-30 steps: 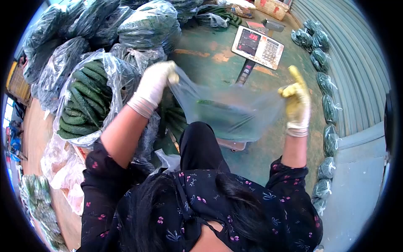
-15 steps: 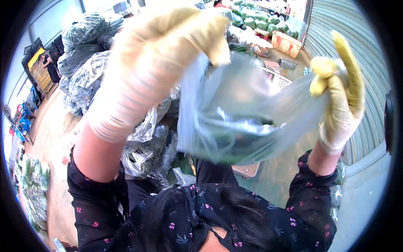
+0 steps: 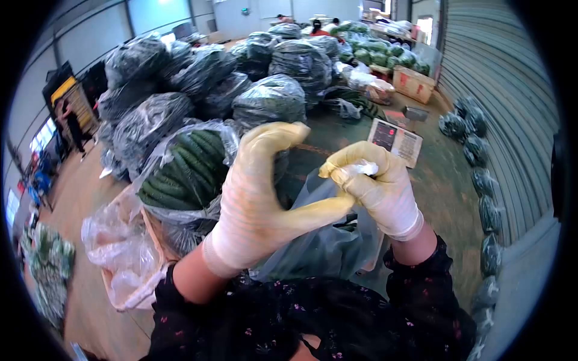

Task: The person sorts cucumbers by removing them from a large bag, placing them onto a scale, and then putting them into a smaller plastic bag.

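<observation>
My right hand (image 3: 382, 189), in a yellow and white glove, is closed round the gathered neck of a clear plastic bag (image 3: 325, 249). A crumpled white end of the bag pokes out above the fingers. The bag hangs in front of my body, with dark green produce showing dimly through the film. My left hand (image 3: 256, 198), gloved alike, is open in a C shape with nothing between fingers and thumb. Its thumb tip reaches right up to the right hand. Behind the left hand, a large open bag of cucumbers (image 3: 183, 168) is partly covered.
Stuffed plastic bags (image 3: 271, 99) are heaped ahead. A scale (image 3: 394, 141) with a red display stands on the floor beyond my right hand. Small filled bags (image 3: 489, 213) line the shutter wall. A crate (image 3: 144, 265) with loose plastic sits left; a person (image 3: 73, 126) stands far left.
Both hands have come down and together from a wide, raised spread. The bag's stretched mouth is now bunched in the right hand, and the left hand has let go of it.
</observation>
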`<state>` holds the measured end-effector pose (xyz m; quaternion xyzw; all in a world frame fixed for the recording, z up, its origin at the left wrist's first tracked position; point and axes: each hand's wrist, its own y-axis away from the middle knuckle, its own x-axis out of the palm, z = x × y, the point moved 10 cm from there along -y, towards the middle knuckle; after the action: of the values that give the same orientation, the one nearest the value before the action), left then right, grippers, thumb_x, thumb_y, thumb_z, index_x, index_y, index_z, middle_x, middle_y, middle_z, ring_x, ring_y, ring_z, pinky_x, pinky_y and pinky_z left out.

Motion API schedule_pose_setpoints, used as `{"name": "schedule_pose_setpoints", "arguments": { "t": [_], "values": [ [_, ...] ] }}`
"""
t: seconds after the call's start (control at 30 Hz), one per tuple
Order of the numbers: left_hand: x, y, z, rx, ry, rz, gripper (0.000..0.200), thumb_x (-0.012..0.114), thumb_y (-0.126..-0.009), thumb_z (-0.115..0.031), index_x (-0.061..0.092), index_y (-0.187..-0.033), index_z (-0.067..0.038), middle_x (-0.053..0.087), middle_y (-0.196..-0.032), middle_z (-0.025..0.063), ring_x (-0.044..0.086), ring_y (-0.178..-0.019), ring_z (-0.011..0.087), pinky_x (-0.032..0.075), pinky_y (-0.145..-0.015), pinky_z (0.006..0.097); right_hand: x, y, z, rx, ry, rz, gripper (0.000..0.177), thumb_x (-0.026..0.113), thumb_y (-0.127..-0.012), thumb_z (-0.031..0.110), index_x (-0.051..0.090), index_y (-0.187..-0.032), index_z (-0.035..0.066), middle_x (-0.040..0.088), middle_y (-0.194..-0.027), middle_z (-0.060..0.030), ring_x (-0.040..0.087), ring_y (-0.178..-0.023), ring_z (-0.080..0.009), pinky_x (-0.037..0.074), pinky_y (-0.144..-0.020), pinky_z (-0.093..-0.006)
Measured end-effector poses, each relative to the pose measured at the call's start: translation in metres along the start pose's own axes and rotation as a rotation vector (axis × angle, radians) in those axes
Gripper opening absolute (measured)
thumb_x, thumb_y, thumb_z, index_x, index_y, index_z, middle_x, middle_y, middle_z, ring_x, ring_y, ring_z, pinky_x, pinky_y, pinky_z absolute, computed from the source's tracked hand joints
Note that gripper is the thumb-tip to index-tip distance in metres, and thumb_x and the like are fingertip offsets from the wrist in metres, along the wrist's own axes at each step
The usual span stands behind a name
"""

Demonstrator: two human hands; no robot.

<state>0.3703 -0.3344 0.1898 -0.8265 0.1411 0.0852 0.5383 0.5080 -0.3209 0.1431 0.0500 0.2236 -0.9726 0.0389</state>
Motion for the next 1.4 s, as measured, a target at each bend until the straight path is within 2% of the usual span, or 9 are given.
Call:
{"name": "schedule_pose_setpoints", "arguments": {
  "t": [0.2,0.3,0.43,0.5,0.83,0.97,1.1,1.3,1.4],
  "values": [
    [0.074,0.098,0.066,-1.025,0.757,0.451,0.039,0.04,-0.099,-0.035,0.059,-0.107,-0.002,0.061,-0.073,0.0042,0.058,-0.063,0.012,0.049,-0.068,0.0254,0.013,0.015,0.039,-0.286,0.356,0.066,0.02,0.062,-0.081,0.004,0.064,-0.101,0.0,0.066,-0.089,-0.0046,0.061,-0.071,-0.0096,0.048,-0.062,-0.0226],
    [0.067,0.086,0.104,-0.903,1.211,0.322,0.042,0.04,-0.097,-0.039,0.061,-0.094,-0.003,0.047,-0.056,-0.0011,0.043,-0.044,0.0099,0.045,-0.052,0.0221,0.023,0.038,0.075,-0.416,0.378,0.257,0.013,0.062,-0.081,0.008,0.063,-0.093,0.008,0.066,-0.076,-0.0079,0.067,-0.067,-0.0197,0.052,-0.059,-0.0314],
    [0.104,0.079,0.041,-1.124,0.992,0.249,0.034,0.045,-0.095,-0.033,0.061,-0.108,-0.006,0.063,-0.097,0.0054,0.061,-0.086,0.0162,0.05,-0.074,0.0333,0.076,0.061,0.079,-0.695,0.868,0.643,0.005,0.062,-0.073,0.014,0.057,-0.076,0.013,0.055,-0.061,-0.0022,0.06,-0.06,-0.0218,0.045,-0.052,-0.034],
    [0.105,0.087,0.01,0.349,-0.143,0.817,0.029,0.047,-0.092,-0.016,0.049,-0.12,-0.007,0.06,-0.106,0.0064,0.057,-0.099,0.0152,0.047,-0.086,0.0322,0.073,0.042,0.088,-0.79,1.124,0.537,0.011,0.062,-0.069,0.021,0.055,-0.073,0.013,0.055,-0.061,-0.0034,0.059,-0.064,-0.0227,0.044,-0.058,-0.0338],
    [0.124,0.075,0.069,-0.774,0.832,0.652,0.045,0.036,-0.099,-0.043,0.064,-0.09,-0.008,0.048,-0.053,-0.0017,0.041,-0.04,0.0074,0.031,-0.037,0.0225,0.019,-0.003,0.041,-0.301,0.768,0.434,0.045,0.073,-0.07,0.026,0.062,-0.108,0.005,0.065,-0.096,-0.0101,0.062,-0.086,-0.0288,0.048,-0.073,-0.0377],
    [0.116,0.076,0.085,-1.048,1.024,0.391,0.059,0.028,-0.096,-0.054,0.065,-0.096,-0.007,0.065,-0.069,0.0076,0.039,-0.039,0.0089,0.036,-0.038,0.0224,-0.044,0.008,-0.012,0.091,0.481,0.05,0.009,0.064,-0.07,0.006,0.064,-0.076,-0.001,0.059,-0.07,-0.0053,0.056,-0.063,-0.014,0.045,-0.059,-0.028],
    [0.109,0.074,0.091,-0.896,0.843,0.536,0.033,0.049,-0.093,-0.029,0.066,-0.093,-0.002,0.069,-0.085,0.0069,0.047,-0.044,0.0112,0.044,-0.044,0.0253,-0.036,0.041,0.007,-0.412,0.741,0.001,0.01,0.062,-0.065,0.005,0.061,-0.075,0.002,0.058,-0.075,-0.0039,0.055,-0.075,-0.0135,0.041,-0.068,-0.0267],
    [0.099,0.07,0.062,-0.679,0.693,0.596,0.015,0.054,-0.086,-0.016,0.066,-0.089,-0.007,0.064,-0.074,0.0043,0.06,-0.061,0.0155,0.046,-0.051,0.0302,0.0,-0.011,-0.047,-0.028,-0.409,0.137,0.044,0.038,-0.097,0.037,0.052,-0.112,-0.002,0.061,-0.099,-0.0124,0.058,-0.091,-0.0205,0.046,-0.082,-0.0326],
    [0.078,0.047,0.032,0.038,-0.314,0.521,0.016,0.063,-0.07,-0.013,0.059,-0.083,-0.005,0.058,-0.071,0.0065,0.06,-0.068,0.0296,0.047,-0.055,0.0385,0.03,-0.021,-0.104,0.15,-0.524,0.305,0.048,0.04,-0.096,0.041,0.054,-0.111,-0.002,0.062,-0.102,-0.0128,0.059,-0.092,-0.0218,0.045,-0.086,-0.034]
  ]
}}
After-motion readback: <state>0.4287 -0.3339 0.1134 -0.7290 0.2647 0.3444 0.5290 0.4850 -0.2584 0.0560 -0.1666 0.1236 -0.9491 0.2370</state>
